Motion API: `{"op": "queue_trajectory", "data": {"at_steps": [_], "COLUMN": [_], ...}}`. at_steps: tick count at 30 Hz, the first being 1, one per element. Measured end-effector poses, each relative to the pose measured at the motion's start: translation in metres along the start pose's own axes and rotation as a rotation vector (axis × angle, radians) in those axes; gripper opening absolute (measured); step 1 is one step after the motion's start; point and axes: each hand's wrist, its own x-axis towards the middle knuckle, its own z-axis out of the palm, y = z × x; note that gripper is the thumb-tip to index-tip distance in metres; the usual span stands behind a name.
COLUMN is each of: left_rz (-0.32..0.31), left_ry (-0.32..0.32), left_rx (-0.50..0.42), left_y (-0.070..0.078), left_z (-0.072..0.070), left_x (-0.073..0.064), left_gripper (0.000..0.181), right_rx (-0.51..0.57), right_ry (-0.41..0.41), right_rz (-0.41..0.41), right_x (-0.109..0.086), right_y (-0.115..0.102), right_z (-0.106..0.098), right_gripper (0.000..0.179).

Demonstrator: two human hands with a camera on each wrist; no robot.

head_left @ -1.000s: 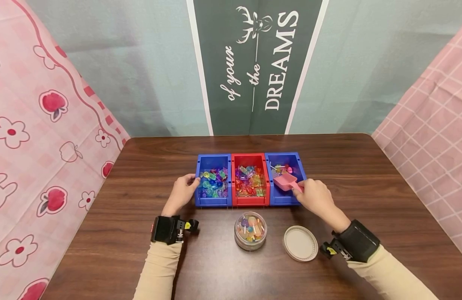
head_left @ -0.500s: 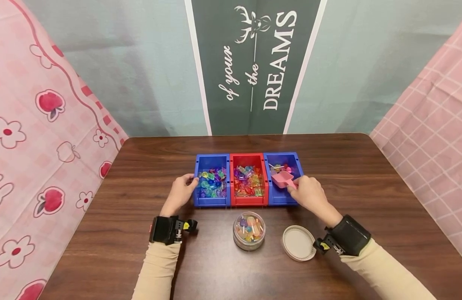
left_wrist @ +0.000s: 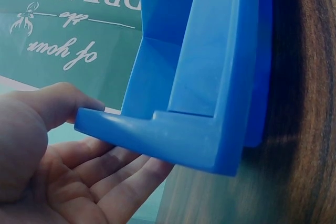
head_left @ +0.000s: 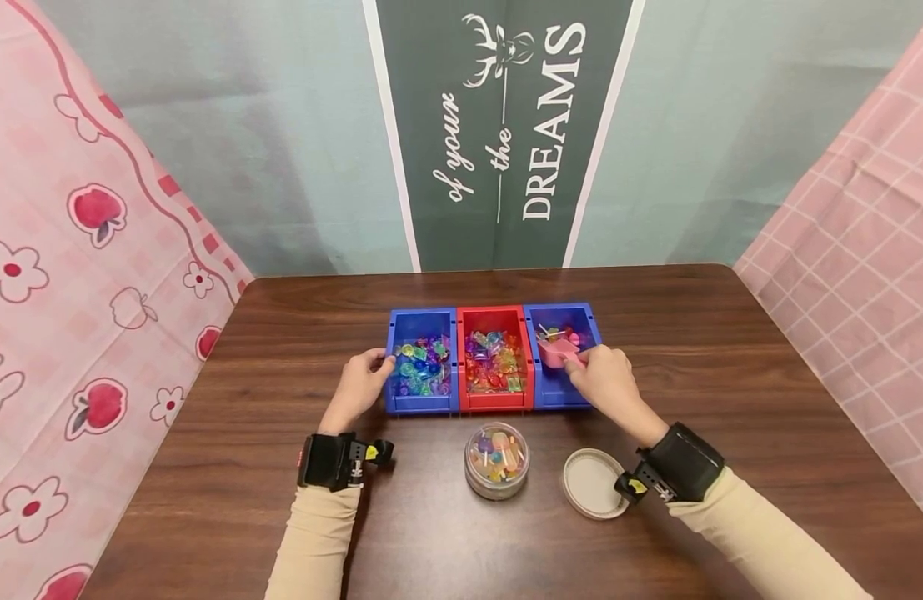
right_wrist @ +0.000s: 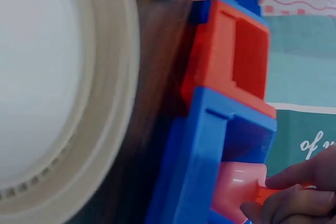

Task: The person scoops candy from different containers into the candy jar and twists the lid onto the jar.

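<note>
My left hand (head_left: 359, 383) grips the outer side wall of the left blue bin (head_left: 423, 404), thumb on one face and fingers on the other in the left wrist view. Clear coloured pieces (head_left: 425, 367) lie in that bin. My right hand (head_left: 609, 383) pinches the handle of a pink scoop (head_left: 557, 352) inside the right blue bin (head_left: 560, 315). Several small candies, one with a white stick (head_left: 545, 332), lie behind the scoop. Its contents cannot be made out. In the right wrist view, the scoop (right_wrist: 239, 190) sits within the bin's walls, its handle between thumb and fingers.
A red bin (head_left: 493, 318) with coloured pieces stands between the blue ones. In front are a clear jar (head_left: 496, 475) holding candies and a pale round lid (head_left: 592, 483), which lies beside my right wrist strap. The brown table (head_left: 296, 333) meets a hanging cloth behind.
My right hand has shifted slightly left and away from me, carrying the scoop deeper into the right bin, towards the candies. My left hand keeps its grip on the left bin.
</note>
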Motion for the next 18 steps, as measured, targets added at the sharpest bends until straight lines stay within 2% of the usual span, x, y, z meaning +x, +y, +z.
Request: {"op": "queue_trajectory", "data": {"at_steps": [8,13,18], "left_rz": [-0.003,-0.012,0.002], "left_ry": [0.003,-0.008,0.007], "left_rx": [-0.012,-0.009,0.001], "left_y": [-0.001,0.000,-0.001], "left_z": [-0.001,0.000,-0.002], "left_x": [0.000,-0.001,-0.001], "left_gripper": [0.040,0.041,0.040], "right_rx": [-0.058,-0.054,-0.079], "right_ry": [-0.009,-0.059,-0.124], "right_rz": [0.022,0.038,0.041], "right_x": [0.001,0.005,0.010], "right_y": [0.002,0.003,-0.002], "right_z": [0.005,0.004,-0.005], "right_gripper": [0.020,0.027,0.032]}}
